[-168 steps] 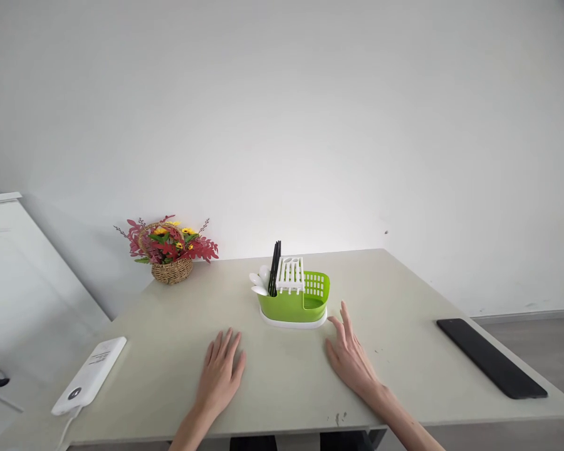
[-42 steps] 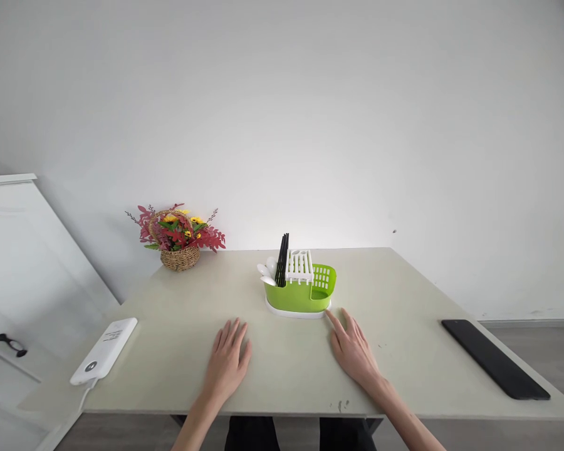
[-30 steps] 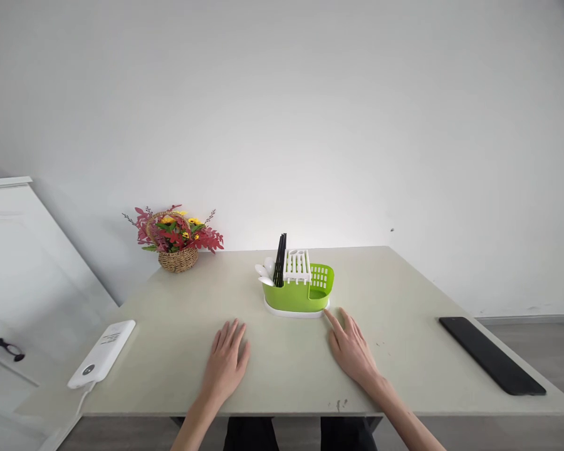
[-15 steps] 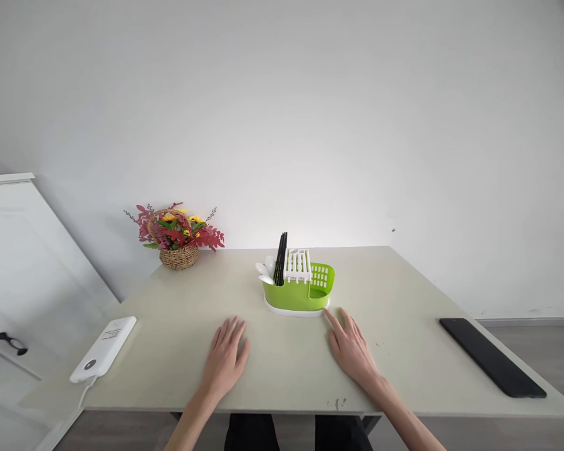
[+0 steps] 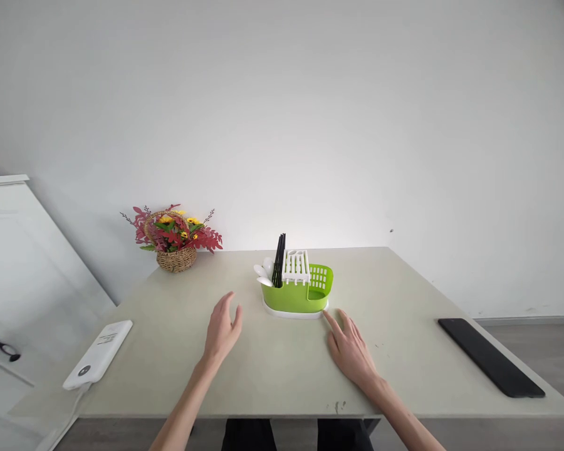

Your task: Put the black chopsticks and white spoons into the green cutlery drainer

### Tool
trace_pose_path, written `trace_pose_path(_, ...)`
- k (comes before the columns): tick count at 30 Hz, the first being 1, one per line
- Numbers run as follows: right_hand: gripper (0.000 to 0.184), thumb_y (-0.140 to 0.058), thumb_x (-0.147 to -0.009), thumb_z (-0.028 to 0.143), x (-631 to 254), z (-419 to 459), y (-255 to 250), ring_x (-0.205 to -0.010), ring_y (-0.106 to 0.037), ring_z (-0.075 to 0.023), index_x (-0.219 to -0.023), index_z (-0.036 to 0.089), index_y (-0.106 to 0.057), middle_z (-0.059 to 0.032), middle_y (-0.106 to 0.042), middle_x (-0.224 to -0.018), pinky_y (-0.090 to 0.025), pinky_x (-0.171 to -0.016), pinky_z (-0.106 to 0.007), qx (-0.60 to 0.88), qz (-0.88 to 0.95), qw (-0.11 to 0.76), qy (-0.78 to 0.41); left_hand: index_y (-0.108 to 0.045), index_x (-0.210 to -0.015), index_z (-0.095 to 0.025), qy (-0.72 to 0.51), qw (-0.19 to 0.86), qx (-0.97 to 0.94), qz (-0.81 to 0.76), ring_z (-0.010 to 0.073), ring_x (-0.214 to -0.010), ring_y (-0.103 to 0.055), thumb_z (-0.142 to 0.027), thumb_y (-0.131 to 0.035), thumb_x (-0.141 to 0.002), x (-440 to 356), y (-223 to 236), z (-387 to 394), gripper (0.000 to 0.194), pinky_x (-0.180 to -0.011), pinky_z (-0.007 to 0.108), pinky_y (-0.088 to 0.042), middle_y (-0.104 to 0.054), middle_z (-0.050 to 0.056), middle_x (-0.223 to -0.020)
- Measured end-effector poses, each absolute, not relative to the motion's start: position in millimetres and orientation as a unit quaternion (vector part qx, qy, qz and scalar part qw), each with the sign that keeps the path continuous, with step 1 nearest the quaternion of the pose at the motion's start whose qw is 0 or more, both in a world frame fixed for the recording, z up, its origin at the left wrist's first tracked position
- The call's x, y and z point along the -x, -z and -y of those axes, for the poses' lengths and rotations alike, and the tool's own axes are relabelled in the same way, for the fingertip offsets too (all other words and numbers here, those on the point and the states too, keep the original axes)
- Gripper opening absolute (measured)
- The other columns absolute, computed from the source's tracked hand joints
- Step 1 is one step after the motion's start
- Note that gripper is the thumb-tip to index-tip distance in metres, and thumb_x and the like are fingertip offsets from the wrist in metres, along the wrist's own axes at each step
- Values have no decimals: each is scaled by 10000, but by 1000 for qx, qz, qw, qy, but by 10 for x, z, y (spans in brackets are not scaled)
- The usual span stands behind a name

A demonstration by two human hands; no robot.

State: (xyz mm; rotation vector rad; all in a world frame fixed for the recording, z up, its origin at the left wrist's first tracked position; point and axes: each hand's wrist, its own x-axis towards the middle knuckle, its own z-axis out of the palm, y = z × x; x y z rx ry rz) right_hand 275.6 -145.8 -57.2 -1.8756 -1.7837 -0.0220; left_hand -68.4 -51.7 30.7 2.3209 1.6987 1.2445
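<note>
In the middle of the table stands a green plastic cutlery holder (image 5: 291, 302) on a white base. Black chopsticks (image 5: 279, 262) rise from its left part, beside several white spoons (image 5: 264, 273) leaning outward at the left end. A white slotted rack (image 5: 296, 265) tops the middle section. My left hand (image 5: 222, 326) is raised over the table, left of the holder, thumb and fingers apart and holding nothing. Flat on the tabletop lies my right hand (image 5: 351, 347), fingers spread, its index fingertip at the front right edge of the white base.
A wicker basket of artificial flowers (image 5: 176, 258) sits at the back left. At the left edge is a white power bank (image 5: 98, 354) with a cable. A black phone (image 5: 489, 356) lies on the right. A white cabinet (image 5: 28, 263) stands left of the table (image 5: 282, 369).
My left hand has lifted off the tabletop and moved slightly forward, turning thumb-side up. My right hand stays in place. The view has shifted slightly.
</note>
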Motion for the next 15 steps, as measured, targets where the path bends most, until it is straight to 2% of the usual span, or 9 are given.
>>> trace_pose_path(6, 554, -379, -1055, 286, -2747, 1454, 569, -1529, -405, -323, -1593, 259, -505, -151, -464, -1604, -387, -1231, -510, 695, 664, 275, 13, -599, -1294, -216, -531, 95, -676, -502, 312, -1308, -636, -429, -510, -1020, 206, -1064, 243, 358, -985, 445, -574, -673, 159, -1394)
trace_pose_path(10, 553, -371, -1056, 277, -2750, 1445, 584, -1536, -392, -316, -1594, 274, -499, -136, -465, -1607, -395, -1227, -515, 693, 663, 281, 18, -607, -1237, -230, -563, 183, -682, -430, 250, -1258, -665, -411, -540, -1015, -184, -1373, 20, 295, -1084, 411, -509, -709, 126, -1335)
trace_pose_path(15, 554, -383, -1047, 254, -2753, 1436, 581, -1535, -391, -315, -1587, 260, -509, -139, -473, -1596, -385, -1238, -513, 686, 669, 285, 27, -573, -1216, -232, -514, 312, -643, -474, 234, -1253, -666, -435, -600, -994, -592, -1574, -399, 301, -1089, 371, -477, -683, 128, -1375)
